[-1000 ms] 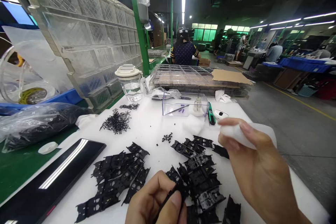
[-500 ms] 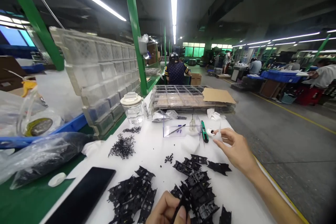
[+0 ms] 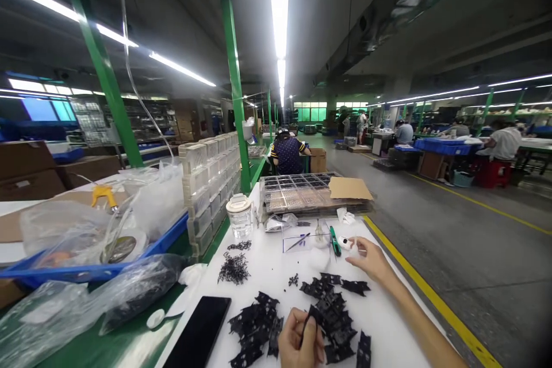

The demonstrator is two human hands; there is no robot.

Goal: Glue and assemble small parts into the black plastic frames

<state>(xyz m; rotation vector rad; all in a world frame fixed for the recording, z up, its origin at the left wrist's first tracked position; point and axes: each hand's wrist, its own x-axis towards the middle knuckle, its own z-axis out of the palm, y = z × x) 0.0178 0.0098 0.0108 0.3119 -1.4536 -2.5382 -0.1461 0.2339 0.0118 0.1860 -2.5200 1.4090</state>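
White bench (image 3: pixel 267 276) carries a clear box (image 3: pixel 302 241) holding a pen, while the left hand (image 3: pixel 299 345) pinches a black plastic part (image 3: pixel 314 315) near the front edge and the right hand (image 3: pixel 371 259) grips a white pad (image 3: pixel 354 246) beside the box.

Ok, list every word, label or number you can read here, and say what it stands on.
None can be read.
Round label in the bag on the blue tray: too blurred.
Cardboard boxes at left: no print legible.
Black parts by the hands: no markings visible.

Bare white tabletop (image 3: pixel 267 273) lies between the clip heap (image 3: pixel 234 269) and black parts (image 3: pixel 332 305).
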